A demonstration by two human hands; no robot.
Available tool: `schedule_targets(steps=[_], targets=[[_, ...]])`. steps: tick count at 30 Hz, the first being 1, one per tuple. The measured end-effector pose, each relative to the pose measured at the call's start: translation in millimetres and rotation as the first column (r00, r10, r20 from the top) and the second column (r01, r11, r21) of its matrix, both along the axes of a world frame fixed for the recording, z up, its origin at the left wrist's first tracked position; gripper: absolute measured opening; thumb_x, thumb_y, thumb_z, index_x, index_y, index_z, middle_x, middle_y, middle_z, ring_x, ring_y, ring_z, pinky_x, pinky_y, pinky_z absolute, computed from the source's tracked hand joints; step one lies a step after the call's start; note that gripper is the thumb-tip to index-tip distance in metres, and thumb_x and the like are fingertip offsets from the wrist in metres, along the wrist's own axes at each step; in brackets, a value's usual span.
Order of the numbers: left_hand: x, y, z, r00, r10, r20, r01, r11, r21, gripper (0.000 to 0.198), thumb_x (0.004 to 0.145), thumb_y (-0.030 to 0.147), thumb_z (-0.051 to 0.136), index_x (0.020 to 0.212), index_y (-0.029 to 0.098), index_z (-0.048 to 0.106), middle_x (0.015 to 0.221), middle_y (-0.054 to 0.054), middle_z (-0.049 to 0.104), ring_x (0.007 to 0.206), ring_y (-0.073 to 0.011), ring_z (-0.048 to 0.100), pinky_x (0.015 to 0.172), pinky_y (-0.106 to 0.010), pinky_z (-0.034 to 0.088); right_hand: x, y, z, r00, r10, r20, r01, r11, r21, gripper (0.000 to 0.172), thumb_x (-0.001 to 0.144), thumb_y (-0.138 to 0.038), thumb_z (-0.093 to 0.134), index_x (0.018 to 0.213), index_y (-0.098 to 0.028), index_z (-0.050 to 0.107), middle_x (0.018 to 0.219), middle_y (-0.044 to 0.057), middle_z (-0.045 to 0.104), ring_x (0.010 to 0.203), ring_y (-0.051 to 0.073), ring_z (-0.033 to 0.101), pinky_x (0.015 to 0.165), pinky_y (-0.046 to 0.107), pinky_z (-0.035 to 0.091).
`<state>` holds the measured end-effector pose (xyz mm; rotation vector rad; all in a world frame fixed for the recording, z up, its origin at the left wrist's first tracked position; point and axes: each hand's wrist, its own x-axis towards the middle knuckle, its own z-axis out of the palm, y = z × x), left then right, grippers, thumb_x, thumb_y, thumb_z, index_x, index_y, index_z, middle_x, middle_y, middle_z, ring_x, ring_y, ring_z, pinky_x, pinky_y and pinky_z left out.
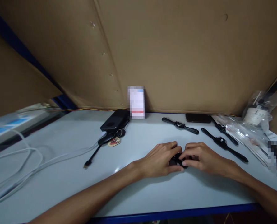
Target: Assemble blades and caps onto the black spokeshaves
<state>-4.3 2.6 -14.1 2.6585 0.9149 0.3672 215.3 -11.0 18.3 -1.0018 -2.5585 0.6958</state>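
Note:
My left hand (pixel 163 158) is closed around a black tool (pixel 177 158) low over the white tabletop. Fingers cover most of this tool; the visible dark body resembles a spokeshave like those lying nearby. From the other side, my right hand (pixel 197 158) pinches it with thumb and fingertips, so both hands meet at its middle. One black spokeshave (pixel 179 125) lies beyond my hands. To the right rest a second spokeshave (pixel 220 142) and a third spokeshave (pixel 221 127), each with a handle at either end.
A pixelated screen (pixel 137 102) stands against the cardboard wall (pixel 175 56). Left of it are a black power bank (pixel 115 119), a short cable (pixel 91 158) and white cords (pixel 42 163). A dark phone (pixel 198 118) and plastic bags (pixel 242 129) lie at the right.

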Motion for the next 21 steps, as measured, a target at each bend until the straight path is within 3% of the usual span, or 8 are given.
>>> schedule_targets(steps=[3,10,13,17,21], targets=[[0,0,0.9,1.0,-0.003,0.013,0.003,1.0,0.006,0.037,0.091,0.057,0.064,0.099,0.021,0.059,0.092,-0.002,0.058,0.076,-0.0188,0.057,0.063,-0.03,0.039,2,0,1.4,0.997,0.059,0.042,-0.06,0.998,0.032,0.017,0.091,-0.023,0.07,0.107,-0.021,0.078,0.095,0.006,0.07,0.083,0.018,0.064,0.075,0.03,0.047],[1,-1,2.2,1.0,0.009,-0.017,-0.009,1.0,0.007,0.04,0.088,0.057,0.068,0.104,0.021,0.061,0.095,-0.002,0.06,0.079,-0.0195,0.06,0.063,-0.03,0.039,6,3,1.2,0.995,0.094,0.016,-0.093,0.995,-0.047,0.022,0.093,-0.026,0.067,0.112,-0.024,0.078,0.09,0.005,0.07,0.077,0.016,0.062,0.069,0.028,0.044],[2,-1,2.6,0.999,0.013,-0.034,-0.012,1.0,0.027,0.042,0.086,0.057,0.071,0.104,0.021,0.06,0.095,-0.002,0.06,0.079,-0.0198,0.059,0.062,-0.029,0.038,1,3,-7.5,0.997,0.034,-0.068,-0.037,0.998,-0.057,0.02,0.093,-0.022,0.063,0.102,-0.019,0.08,0.084,0.005,0.07,0.071,0.015,0.061,0.065,0.028,0.043],[3,-1,3.8,0.998,0.022,-0.053,-0.02,0.999,0.034,0.04,0.086,0.055,0.072,0.098,0.019,0.06,0.093,-0.002,0.06,0.076,-0.0191,0.059,0.061,-0.029,0.038,-10,-1,-20.4,0.979,-0.121,-0.163,0.103,0.988,-0.116,0.017,0.082,-0.011,0.061,0.084,-0.016,0.077,0.069,0.001,0.067,0.059,0.012,0.053,0.057,0.026,0.038],[3,0,3.8,0.998,0.019,-0.059,-0.018,0.999,0.032,0.043,0.085,0.059,0.071,0.097,0.02,0.059,0.093,-0.002,0.06,0.076,-0.0193,0.059,0.06,-0.029,0.038,-15,-5,-21.1,0.968,-0.185,-0.167,0.149,0.967,-0.204,0.016,0.079,-0.01,0.057,0.079,-0.017,0.072,0.063,-0.002,0.063,0.056,0.012,0.049,0.055,0.025,0.035]])
